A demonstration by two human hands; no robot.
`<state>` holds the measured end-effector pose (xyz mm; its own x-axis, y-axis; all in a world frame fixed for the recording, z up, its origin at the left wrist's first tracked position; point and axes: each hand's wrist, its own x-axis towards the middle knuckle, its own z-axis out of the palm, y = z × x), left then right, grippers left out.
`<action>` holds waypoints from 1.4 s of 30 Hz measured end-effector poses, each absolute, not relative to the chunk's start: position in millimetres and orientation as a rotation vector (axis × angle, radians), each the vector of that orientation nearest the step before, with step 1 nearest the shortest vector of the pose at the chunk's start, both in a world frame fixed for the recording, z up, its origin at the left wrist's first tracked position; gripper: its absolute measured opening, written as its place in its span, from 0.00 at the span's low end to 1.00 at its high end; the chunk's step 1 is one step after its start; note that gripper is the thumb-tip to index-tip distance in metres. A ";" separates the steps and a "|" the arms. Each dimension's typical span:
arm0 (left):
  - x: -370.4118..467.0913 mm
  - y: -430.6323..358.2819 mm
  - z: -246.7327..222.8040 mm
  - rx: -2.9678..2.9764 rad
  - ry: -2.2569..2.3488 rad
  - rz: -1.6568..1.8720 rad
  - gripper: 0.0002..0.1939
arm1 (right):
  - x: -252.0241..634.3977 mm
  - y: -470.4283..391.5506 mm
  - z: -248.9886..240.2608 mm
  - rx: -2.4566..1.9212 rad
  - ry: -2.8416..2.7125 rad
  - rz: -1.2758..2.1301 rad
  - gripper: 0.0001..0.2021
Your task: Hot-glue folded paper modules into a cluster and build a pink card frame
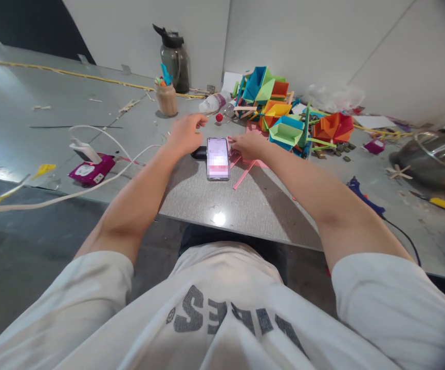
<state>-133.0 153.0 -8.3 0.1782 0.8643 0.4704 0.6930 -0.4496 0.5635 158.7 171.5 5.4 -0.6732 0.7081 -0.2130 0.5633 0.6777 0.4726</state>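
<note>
Two bare hands reach out over a gray speckled table (253, 205). One phone (218, 158) lies flat between them, its screen lit up and pinkish. It is a smooth, flat rectangle.

The left hand (186, 134) sits just left of the phone. Its fingers curl down loosely. Under its heel is one small dark object (199, 152), rounded at the end, which touches the phone's left edge. I cannot tell if the hand grips it or only rests over it.

The right hand (247, 146) sits just right of the phone. Its fingers press down on pink paper (254, 163) that lies flat on the table. Thin pink strips (242, 177) stick out from the paper toward the person. The fingers look narrow and pinched on the paper's edge, but the pinch itself is too small to see well.

Past the right hand is a pile of folded paper boxes (284, 110) in blue, green, orange and red. I count about six, with sharp folds and open tops. Past the left hand stand one tan cup (167, 98) with blue things in it and one dark bottle (175, 59) with a lid. One clear plastic bottle (215, 102) lies on its side close by.

Far to the right of the hands is one shiny metal bowl (434, 162). Far to the left are one white charger (86, 152) on a purple pack (91, 172), and a long white cable (103, 177).
</note>
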 end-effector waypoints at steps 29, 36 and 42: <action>-4.7 33.4 -50.1 1.912 0.844 1.239 0.08 | 233.9 8.6 -22.1 1.663 3.301 -0.741 0.13; -8.5 38.2 -34.8 1.962 0.827 1.073 0.16 | 313.3 53.3 -20.9 2.004 2.741 0.251 0.12; -10.4 36.8 -39.6 1.968 0.742 1.200 0.20 | 306.0 60.6 -35.6 2.143 2.704 0.335 0.19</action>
